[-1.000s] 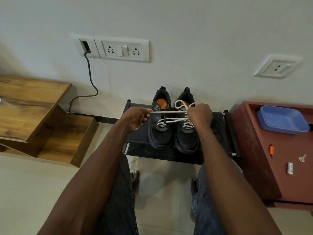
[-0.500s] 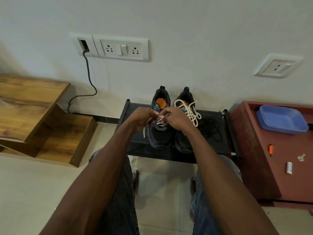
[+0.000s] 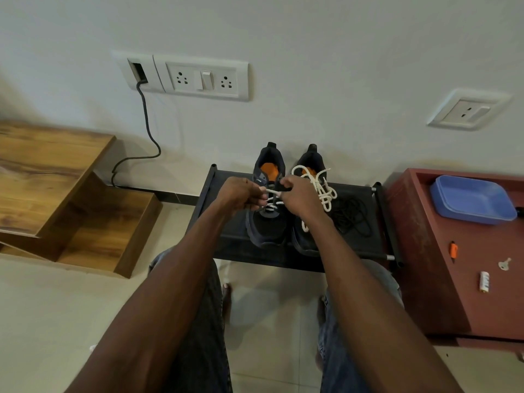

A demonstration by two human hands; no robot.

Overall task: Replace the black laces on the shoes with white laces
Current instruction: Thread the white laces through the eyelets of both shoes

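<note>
Both hands (image 3: 241,194) (image 3: 300,197) have met over left shoe (image 3: 268,222), fingers pinching its white lace (image 3: 272,192); knot hidden

1. Two black shoes sat side by side on a black rack (image 3: 365,251), heels toward the wall.
2. Left hand (image 3: 241,195) and right hand (image 3: 300,199) met over the left shoe (image 3: 268,222), both pinching its white lace (image 3: 272,192), fingers curled.
3. Right shoe (image 3: 307,239) carried a white lace, tied in a loose bow (image 3: 323,188).
4. Black laces (image 3: 351,217) lay in a heap on the rack, just right of the right shoe.
5. Red cabinet (image 3: 442,251) to the right held a blue tray (image 3: 472,199), a key (image 3: 504,264) and a battery (image 3: 484,281).
</note>
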